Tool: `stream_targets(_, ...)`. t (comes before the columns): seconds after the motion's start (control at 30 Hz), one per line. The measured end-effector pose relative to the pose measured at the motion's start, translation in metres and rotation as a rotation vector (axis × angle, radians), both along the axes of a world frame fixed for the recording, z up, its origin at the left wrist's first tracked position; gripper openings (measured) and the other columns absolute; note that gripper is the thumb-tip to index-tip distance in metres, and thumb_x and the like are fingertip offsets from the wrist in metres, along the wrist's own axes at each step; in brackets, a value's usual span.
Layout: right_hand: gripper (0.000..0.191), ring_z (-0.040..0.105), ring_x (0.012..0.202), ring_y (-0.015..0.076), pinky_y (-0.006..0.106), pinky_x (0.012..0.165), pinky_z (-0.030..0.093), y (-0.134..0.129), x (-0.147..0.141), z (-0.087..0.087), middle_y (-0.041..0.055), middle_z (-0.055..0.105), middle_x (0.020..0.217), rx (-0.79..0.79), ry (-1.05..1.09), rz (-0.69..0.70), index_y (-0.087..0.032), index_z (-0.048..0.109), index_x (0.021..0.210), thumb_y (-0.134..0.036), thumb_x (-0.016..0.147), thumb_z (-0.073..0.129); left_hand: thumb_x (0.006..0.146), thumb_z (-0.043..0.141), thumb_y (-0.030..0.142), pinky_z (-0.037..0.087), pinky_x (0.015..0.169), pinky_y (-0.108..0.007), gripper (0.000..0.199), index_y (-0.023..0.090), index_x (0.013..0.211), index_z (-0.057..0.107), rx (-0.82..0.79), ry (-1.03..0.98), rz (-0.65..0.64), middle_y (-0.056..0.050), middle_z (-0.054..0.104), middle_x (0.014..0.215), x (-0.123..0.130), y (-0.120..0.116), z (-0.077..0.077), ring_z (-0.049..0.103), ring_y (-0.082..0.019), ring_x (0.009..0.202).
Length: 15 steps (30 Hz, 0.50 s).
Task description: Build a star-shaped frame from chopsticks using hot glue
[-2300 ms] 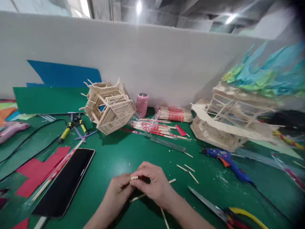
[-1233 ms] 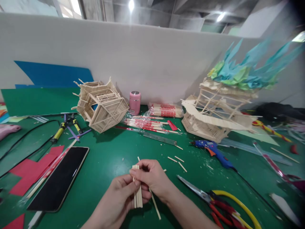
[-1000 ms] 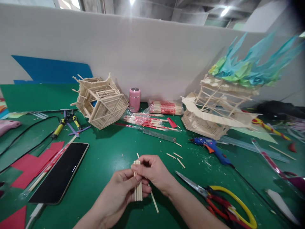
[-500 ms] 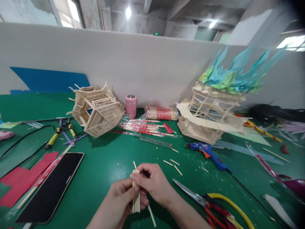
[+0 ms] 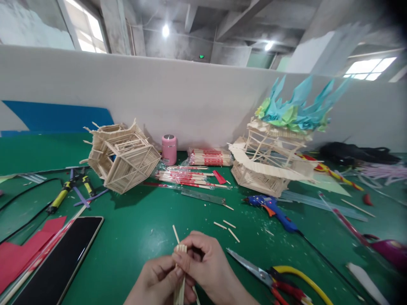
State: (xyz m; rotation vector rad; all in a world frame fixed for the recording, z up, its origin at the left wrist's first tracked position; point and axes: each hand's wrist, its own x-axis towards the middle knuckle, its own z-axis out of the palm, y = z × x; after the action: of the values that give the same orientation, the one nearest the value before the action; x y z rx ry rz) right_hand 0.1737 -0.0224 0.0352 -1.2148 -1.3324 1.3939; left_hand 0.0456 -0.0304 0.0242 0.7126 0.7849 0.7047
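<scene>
The left hand and right hand pinch one stick bundle. Red print on the wrapped sticks is too small for reading.

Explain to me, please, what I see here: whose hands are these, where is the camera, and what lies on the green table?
There is no machine: these are a person's own bare hands. Every picture comes from one camera worn on the head, looking forward and down. The left hand and right hand together hold a small bundle of thin, pale wooden sticks. One more stick shows behind it; I cannot tell if it is held.

On the green table are a black-screened phone at the left, metal scissors with yellow and red handles and a blue glue gun with an orange trigger at the right. Farther back stand a pink cylindrical bottle and two pale structures built of sticks.
</scene>
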Motion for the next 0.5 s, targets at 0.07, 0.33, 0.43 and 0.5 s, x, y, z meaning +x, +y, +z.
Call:
stream_targets(0.07, 0.028, 0.041, 0.047, 0.0055, 0.016, 0.038, 0.030, -0.0013, 0.0023, 0.0000, -0.0026, 0.043, 0.062, 0.032, -0.031, 0.010, -0.015, 0.062, 0.064, -0.043, 0.068, 0.064, 0.063, 0.068, 0.044, 0.035, 0.052, -0.021, 0.031, 0.013, 0.065, 0.064, 0.010, 0.013, -0.013, -0.001, 0.062, 0.053, 0.0007, -0.0009, 0.0006, 0.052, -0.010, 0.049)
stream_targets(0.33, 0.026, 0.039, 0.051, 0.0078, 0.018, 0.043, 0.029, -0.0071, 0.0067, -0.0006, -0.0022, 0.044, 0.058, 0.147, -0.150, -0.036, -0.016, 0.066, 0.063, -0.040, 0.072, 0.060, 0.061, 0.070, 0.043, 0.037, 0.054, -0.021, 0.030, 0.015, 0.070, 0.067, 0.031, 0.035, 0.032, -0.001, 0.062, 0.056, 0.0047, -0.0053, -0.0065, 0.052, -0.010, 0.052)
stream_targets(0.43, 0.027, 0.042, 0.051, 0.0084, 0.019, 0.044, 0.030, -0.0093, 0.0082, -0.0018, -0.0015, 0.046, 0.058, 0.168, -0.179, -0.060, -0.016, 0.066, 0.062, -0.040, 0.073, 0.059, 0.062, 0.069, 0.044, 0.037, 0.054, -0.021, 0.030, 0.014, 0.064, 0.066, 0.072, 0.074, 0.018, -0.002, 0.062, 0.055, 0.0062, -0.0052, -0.0070, 0.052, -0.010, 0.052)
stream_targets(0.5, 0.027, 0.044, 0.053, 0.0092, 0.019, 0.046, 0.033, -0.0100, 0.0105, 0.0005, -0.0008, 0.047, 0.060, 0.197, -0.224, -0.066, -0.016, 0.067, 0.065, -0.040, 0.073, 0.058, 0.063, 0.068, 0.044, 0.037, 0.053, -0.021, 0.030, 0.014, 0.061, 0.065, 0.092, 0.079, 0.001, -0.001, 0.062, 0.053, 0.0078, -0.0044, -0.0055, 0.052, -0.010, 0.051)
